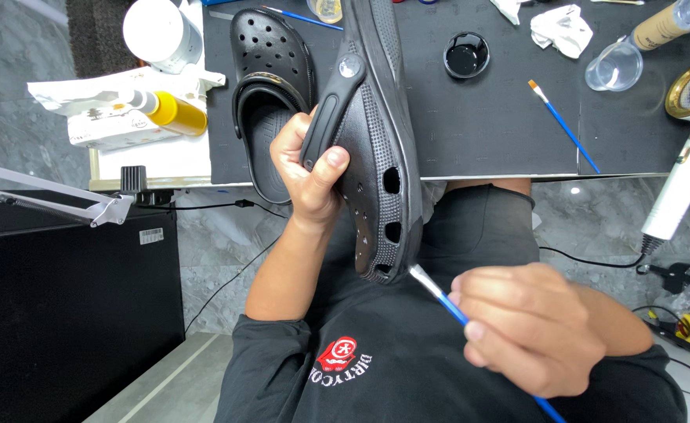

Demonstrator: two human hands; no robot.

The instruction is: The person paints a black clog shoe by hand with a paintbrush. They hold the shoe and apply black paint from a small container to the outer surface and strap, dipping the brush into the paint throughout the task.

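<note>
Two hands are ours. Our left hand (307, 168) grips the black clog (376, 149) by its heel strap, thumb pressed across the strap, wrist bent upward, lifting the shoe on edge off the desk's (494, 117) near edge. Our right hand (533, 329) pinches a blue-handled brush (439, 294), knuckles curled, its bristles touching the clog's lower rim. A second clog (270, 94) lies near the desk's left edge.

A black-topped desk (486, 133) is standing over a grey marbled floor (23, 141), a black cabinet (70, 313) sitting beside it.
</note>
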